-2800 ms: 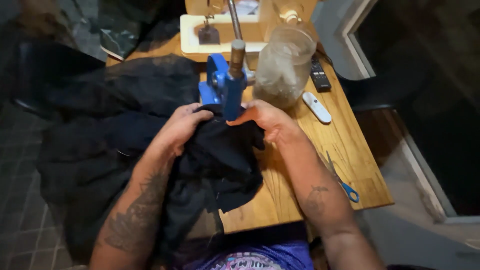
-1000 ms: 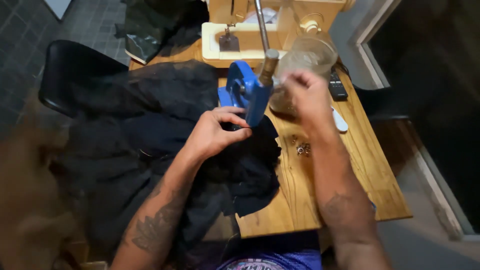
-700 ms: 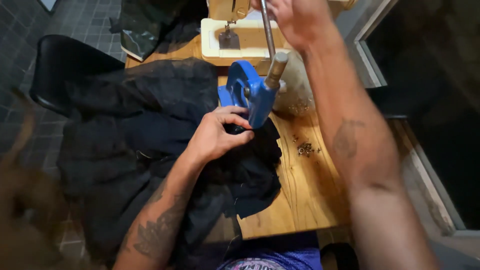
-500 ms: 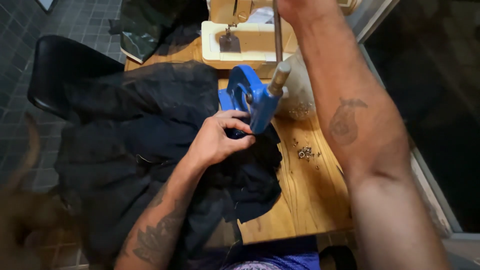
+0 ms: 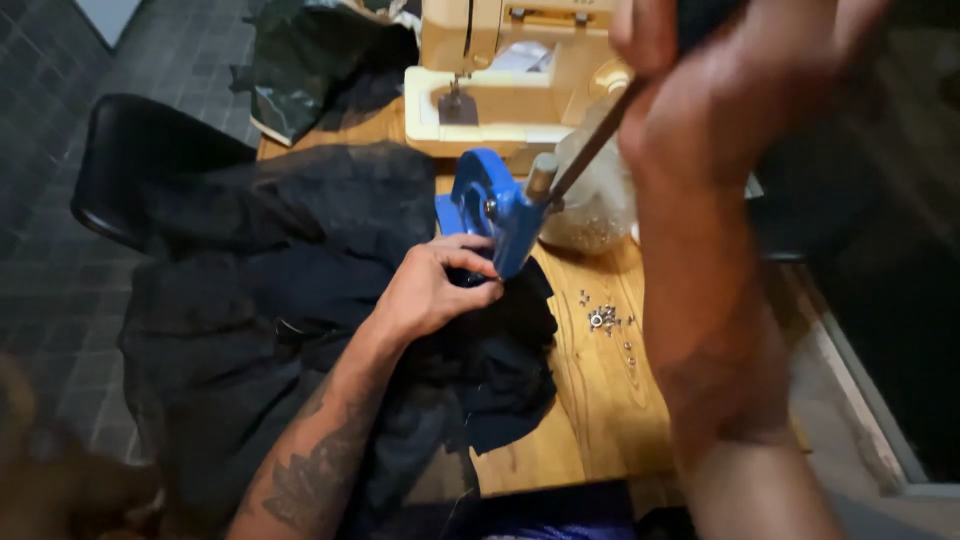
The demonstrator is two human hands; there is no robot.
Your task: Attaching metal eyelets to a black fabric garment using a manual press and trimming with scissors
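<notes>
**Press lever gripped, cloth held under the die**

Wooden table [image 5: 600, 420] over a dark tiled floor [image 5: 50, 290], seen from above. Black chair [image 5: 130, 160] at the table's left edge. Cream sewing machine [image 5: 500, 70] stands at the far side, dark green cloth [image 5: 310, 60] heaped to its left.

Blue press [image 5: 495, 215] stands mid-table, in front of the sewing machine. Its metal lever [image 5: 590, 150] slants up and to the right from the press head.

Right hand [image 5: 720, 90] is raised high, close to the camera, blurred. Grip closed in a fist around the lever's upper end; forearm runs down the right side of the view.

Left hand [image 5: 435, 290] rests on black fabric [image 5: 300, 290] right at the press base. Fingers curled, fingertips [image 5: 485, 290] pinching the fabric just under the blue head, touching or almost touching the press. Tattooed forearm lies across the fabric.

Black fabric is a large bunched garment covering the left half of the table, draping off the near and left edges, one fold reaching to the right below the press.

Clear jar [image 5: 595, 205] sits just behind and right of the press, partly hidden by the lever, small pale bits in its bottom. Loose metal eyelets [image 5: 605, 320] lie scattered on bare wood right of the fabric, near the press, apart from both hands.
</notes>
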